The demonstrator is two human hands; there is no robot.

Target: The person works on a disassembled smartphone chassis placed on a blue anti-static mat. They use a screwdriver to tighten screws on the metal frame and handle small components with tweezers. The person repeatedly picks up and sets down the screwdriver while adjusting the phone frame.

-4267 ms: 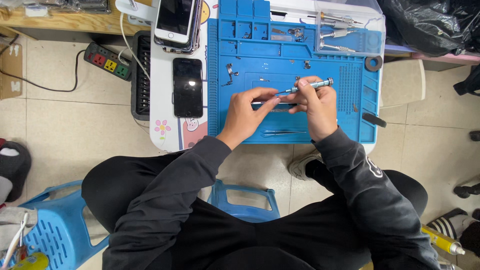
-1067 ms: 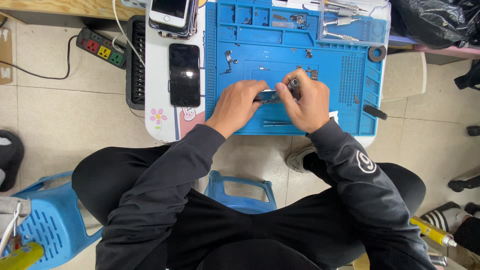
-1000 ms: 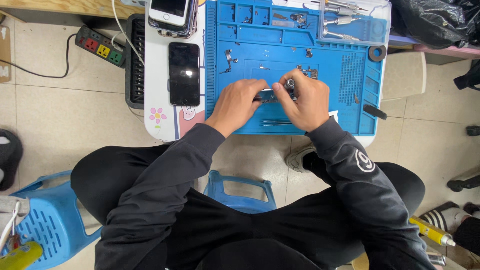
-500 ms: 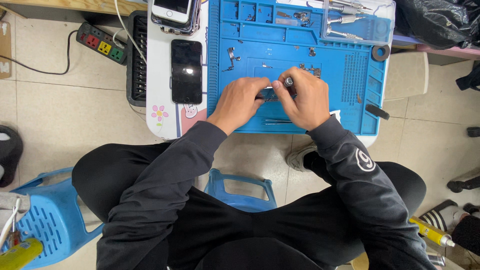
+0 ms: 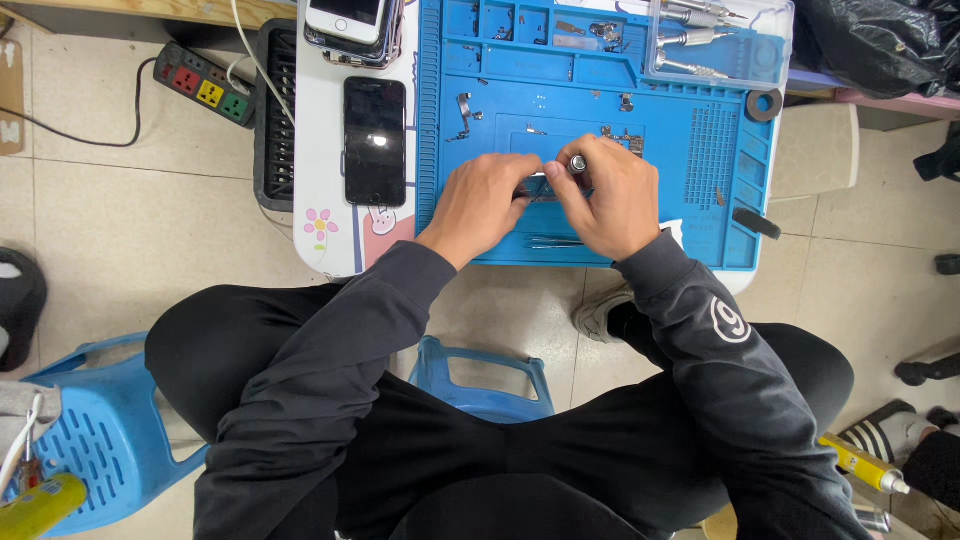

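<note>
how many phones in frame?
2. A black phone lies face up on the white table, left of the blue mat. A white phone sits atop a stack at the top edge; more may hide beneath.

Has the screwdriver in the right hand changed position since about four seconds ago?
Yes. The screwdriver lay slanted across the blue mat then; now the right hand holds it upright, cap toward the camera.

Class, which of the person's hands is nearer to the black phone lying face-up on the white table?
Left. The left hand lies just right of the black phone; the right hand sits farther right, over the blue mat.
</note>
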